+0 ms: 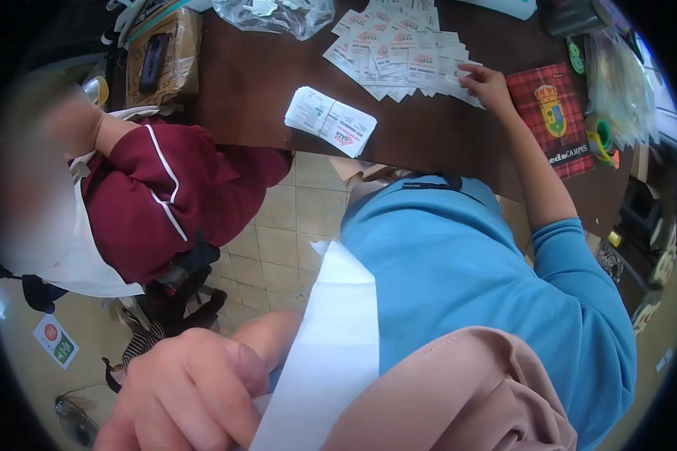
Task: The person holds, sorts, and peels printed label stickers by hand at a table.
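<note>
Close to the camera at the bottom, my left hand is closed with curled fingers around a white paper strip, which is folded and tapers at its upper end. My right hand reaches over the table, its fingers apart and touching the right edge of a spread of printed paper slips. Those slips overlap in a loose fan and bear red and black print. Nearer the table's front edge lies a neat stack of similar slips, with a band around its middle.
A red plaid booklet lies right of my right hand, beside tape rolls and plastic bags. A clear plastic bag and a taped cardboard box sit at the back. At left sits a person in maroon.
</note>
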`<state>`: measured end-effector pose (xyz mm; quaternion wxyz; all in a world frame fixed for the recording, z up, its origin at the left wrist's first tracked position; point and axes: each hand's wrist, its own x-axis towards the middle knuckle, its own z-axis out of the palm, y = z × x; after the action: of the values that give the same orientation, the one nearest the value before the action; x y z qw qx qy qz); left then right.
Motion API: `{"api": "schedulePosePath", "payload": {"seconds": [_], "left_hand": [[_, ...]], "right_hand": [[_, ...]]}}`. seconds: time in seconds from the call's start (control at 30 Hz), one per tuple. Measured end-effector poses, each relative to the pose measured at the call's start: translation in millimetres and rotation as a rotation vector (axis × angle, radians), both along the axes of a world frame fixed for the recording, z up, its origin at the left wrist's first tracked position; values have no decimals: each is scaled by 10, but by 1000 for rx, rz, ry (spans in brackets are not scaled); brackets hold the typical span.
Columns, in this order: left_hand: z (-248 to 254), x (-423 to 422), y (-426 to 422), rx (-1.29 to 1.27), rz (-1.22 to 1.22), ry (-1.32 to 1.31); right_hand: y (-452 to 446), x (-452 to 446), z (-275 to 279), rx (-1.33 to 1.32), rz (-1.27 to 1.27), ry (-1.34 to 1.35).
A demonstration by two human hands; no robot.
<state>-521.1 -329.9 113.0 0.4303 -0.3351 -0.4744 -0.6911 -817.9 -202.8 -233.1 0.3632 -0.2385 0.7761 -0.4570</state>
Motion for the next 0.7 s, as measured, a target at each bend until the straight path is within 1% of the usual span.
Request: {"api": "schedulePosePath", "payload": {"seconds": [0.07, 0.1, 0.17, 0.2, 0.23, 0.3, 0.33, 0.37, 0.4, 0.43, 0.47, 0.5, 0.53, 0.57, 0.6, 0.67, 0.7], "left_hand": [[179, -14, 200, 336, 158, -419], [190, -41, 216, 332, 159, -416], [216, -68, 259, 304, 146, -470], [213, -73, 282, 296, 148, -474], [211, -66, 310, 276, 142, -468], [208, -60, 391, 252, 133, -470], [212, -62, 447, 247, 178, -481], [227, -53, 496, 240, 223, -492], [154, 325, 523, 232, 218, -497], [-23, 973, 533, 260, 36, -355], [-107, 1327, 545, 291, -147, -219], [-33, 986, 578, 285, -145, -209], [116, 288, 619, 261, 2, -291], [217, -72, 646, 245, 153, -383], [228, -44, 670, 240, 165, -374], [239, 10, 704, 221, 200, -382], [240, 32, 729, 228, 208, -387]], "right_hand": [[28, 102, -20, -50, -55, -11], [16, 113, 21, -21, -18, -2], [-26, 147, 12, -21, -27, 37], [-49, 145, -12, -23, -41, 82], [-49, 148, -44, -26, -44, 70], [-60, 116, -79, 80, 33, 220], [-62, 110, -96, 78, 31, 211], [-77, 118, -89, 101, 29, 261], [-82, 131, -79, 123, 22, 316], [-91, 112, -41, 165, 43, 269], [-95, 114, -39, 160, 41, 276], [-113, 112, -49, 204, 47, 304], [-151, 74, -43, 248, 59, 336], [-180, 41, -50, 282, 89, 316], [-216, 53, -21, 274, 99, 324], [-284, 118, 51, 404, 98, 513], [-295, 157, 101, 407, 108, 510]]}}
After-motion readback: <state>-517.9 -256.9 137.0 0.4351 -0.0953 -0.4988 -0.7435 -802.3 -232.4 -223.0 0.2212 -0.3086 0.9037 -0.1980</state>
